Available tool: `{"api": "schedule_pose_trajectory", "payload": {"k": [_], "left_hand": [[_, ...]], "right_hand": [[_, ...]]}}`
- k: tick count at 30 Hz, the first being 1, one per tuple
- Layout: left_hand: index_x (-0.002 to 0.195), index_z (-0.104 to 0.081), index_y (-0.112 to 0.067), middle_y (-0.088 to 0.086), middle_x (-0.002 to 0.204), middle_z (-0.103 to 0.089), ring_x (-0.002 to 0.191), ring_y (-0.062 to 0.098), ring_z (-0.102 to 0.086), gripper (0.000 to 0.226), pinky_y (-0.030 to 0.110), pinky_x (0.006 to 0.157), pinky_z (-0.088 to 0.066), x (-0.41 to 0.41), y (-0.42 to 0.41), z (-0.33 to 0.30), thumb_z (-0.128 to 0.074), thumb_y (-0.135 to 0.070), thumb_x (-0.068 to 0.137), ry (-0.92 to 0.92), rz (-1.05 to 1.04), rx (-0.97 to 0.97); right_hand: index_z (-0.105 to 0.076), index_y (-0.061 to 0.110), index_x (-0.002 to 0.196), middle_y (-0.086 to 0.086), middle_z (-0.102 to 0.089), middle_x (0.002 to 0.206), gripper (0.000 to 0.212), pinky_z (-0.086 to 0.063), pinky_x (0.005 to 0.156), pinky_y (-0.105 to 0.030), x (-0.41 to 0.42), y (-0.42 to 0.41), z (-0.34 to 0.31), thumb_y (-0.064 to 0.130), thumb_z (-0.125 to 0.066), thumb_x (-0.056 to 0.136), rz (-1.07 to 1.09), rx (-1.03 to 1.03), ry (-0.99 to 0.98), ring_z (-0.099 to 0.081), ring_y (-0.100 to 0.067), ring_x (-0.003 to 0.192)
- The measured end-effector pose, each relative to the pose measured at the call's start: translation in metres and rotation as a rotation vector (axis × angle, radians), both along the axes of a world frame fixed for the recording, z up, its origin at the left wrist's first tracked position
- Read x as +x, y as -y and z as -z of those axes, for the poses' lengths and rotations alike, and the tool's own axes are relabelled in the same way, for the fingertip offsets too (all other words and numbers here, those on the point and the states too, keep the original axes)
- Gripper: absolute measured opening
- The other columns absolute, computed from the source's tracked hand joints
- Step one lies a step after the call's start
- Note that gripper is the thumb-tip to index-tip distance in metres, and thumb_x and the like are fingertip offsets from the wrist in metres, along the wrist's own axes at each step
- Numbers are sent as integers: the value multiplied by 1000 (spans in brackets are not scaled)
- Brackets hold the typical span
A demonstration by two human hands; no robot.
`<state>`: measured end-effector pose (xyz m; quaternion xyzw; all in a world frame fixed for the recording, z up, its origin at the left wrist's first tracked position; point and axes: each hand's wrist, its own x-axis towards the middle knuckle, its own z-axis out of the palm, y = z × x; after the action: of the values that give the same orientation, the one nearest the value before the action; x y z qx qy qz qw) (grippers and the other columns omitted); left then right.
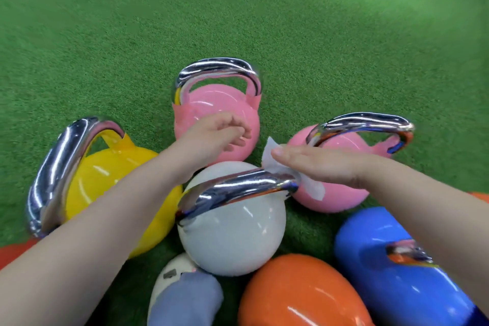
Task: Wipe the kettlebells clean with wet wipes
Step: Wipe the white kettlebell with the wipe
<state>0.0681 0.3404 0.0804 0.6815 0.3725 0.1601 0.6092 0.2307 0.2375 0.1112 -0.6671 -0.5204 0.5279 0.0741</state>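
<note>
While right hand [325, 164] presses wet wipe [312, 188] flat on white kettlebell [232, 235] handle | left hand [219, 137] loosely curled, empty

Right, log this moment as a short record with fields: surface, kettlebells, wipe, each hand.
surface: green turf
kettlebells: white kettlebell in the middle; yellow kettlebell to its left; two pink ones, far pink kettlebell and right pink kettlebell; orange kettlebell and blue kettlebell nearest the camera
wipe: white wet wipe draped over the right end of the white kettlebell's chrome handle
right hand: flat, palm down, pressing the wipe on the handle
left hand: loosely curled, empty, over the far pink kettlebell
</note>
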Motion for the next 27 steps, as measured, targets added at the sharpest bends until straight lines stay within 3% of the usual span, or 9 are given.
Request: {"api": "schedule_pose_trajectory", "payload": {"k": [2, 5, 7, 9, 12, 16, 19, 22, 27], "left_hand": [[90, -60, -20, -5, 95, -65, 85, 6, -60, 19, 19, 76, -46, 2, 6, -8, -44, -11, 96, -23, 47, 37], [87, -59, -27, -10, 94, -63, 88, 4, -58, 21, 15, 76, -48, 8, 13, -18, -45, -15, 96, -53, 113, 100], [86, -59, -31, -8, 92, -63, 85, 6, -56, 20, 14, 75, -49, 13, 17, -22, -48, -16, 95, -92, 178, 149], [87, -59, -32, 3, 97, -66, 82, 11, -55, 18, 27, 84, -50, 17, 21, -25, -50, -18, 94, -134, 252, 180], [88, -60, -32, -5, 89, -64, 78, 7, -57, 17, 30, 88, -48, 20, 22, -26, -50, -20, 94, -169, 306, 194], [91, -61, -27, -16, 82, -61, 75, 0, -57, 19, 15, 78, -48, 21, 19, -23, -46, -16, 96, -171, 298, 170], [97, -61, -19, -10, 86, -62, 78, 4, -57, 19, 8, 67, -48, 18, 16, -20, -43, -12, 97, -161, 262, 108], [98, -60, -14, -5, 84, -61, 73, 2, -56, 19, 4, 61, -46, 16, 14, -21, -41, -9, 98, -148, 233, 66], [92, -61, -23, -9, 83, -64, 68, -3, -59, 21, 7, 62, -48, 17, 16, -23, -42, -18, 98, -192, 264, 69]], "right_hand": [[-54, 27, 117, 21, -59, 117, 52, -32, 100, -10, -4, 4, 7, 58, -20, 92, 176, 32, -185, -54, 4, 110], [-62, 9, 86, -13, -69, 94, 53, -46, 92, -37, 0, 5, 24, 47, -26, 95, 292, 113, -208, -62, -32, 87], [-50, 13, 69, -12, -56, 74, 38, -44, 72, -34, 1, 7, 33, 32, -30, 96, 319, 163, -31, -50, -23, 68], [-44, 19, 67, 1, -50, 60, 32, -36, 59, -28, -1, 9, 44, 20, -33, 97, 374, 163, -26, -45, -12, 59], [-53, 16, 72, 8, -50, 44, 29, -35, 54, -28, -1, 10, 64, 31, -40, 94, 485, 113, -129, -47, -9, 43], [-49, 17, 68, -1, -48, 60, 30, -32, 58, -27, -8, 8, 59, 26, -41, 96, 539, 156, -132, -47, -12, 54], [-44, 18, 66, -9, -50, 76, 32, -40, 71, -35, -23, 3, 32, 19, -35, 97, 281, 277, -12, -47, -22, 75], [-43, 22, 74, -12, -58, 95, 26, -43, 85, -40, -37, 6, 23, 26, -32, 98, 30, 438, 294, -53, -25, 92], [-48, 15, 79, -6, -53, 84, 26, -40, 80, -22, -11, 13, 55, 21, -35, 101, 304, 430, -92, -51, -19, 83]]}}
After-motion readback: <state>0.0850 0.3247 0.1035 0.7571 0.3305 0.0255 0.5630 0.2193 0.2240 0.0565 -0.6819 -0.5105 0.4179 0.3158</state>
